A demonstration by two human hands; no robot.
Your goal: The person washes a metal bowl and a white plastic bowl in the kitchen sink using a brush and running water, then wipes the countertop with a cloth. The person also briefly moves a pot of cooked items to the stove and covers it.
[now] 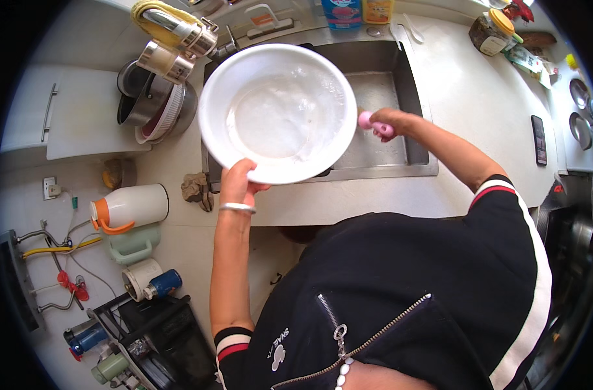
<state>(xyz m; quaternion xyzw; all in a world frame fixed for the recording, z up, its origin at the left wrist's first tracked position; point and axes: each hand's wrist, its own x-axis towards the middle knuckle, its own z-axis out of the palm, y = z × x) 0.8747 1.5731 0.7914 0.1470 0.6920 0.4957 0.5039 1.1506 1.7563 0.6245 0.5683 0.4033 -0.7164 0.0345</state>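
Note:
A white plastic basin, wet inside, is held tilted over the left part of the stainless steel sink. My left hand grips its near rim, thumb over the edge. At the basin's right side, above the sink, my right hand is closed on the pink handle of a brush or scrubber; its working end is mostly hidden at the basin's outer wall. The faucet, with a yellow cloth draped over it, stands beyond the basin's upper left.
Stacked pots and a crumpled brown cloth lie left of the sink. Bottles and white spoons are behind it. A phone and a lidded jar sit on the right counter, a thermos jug at left.

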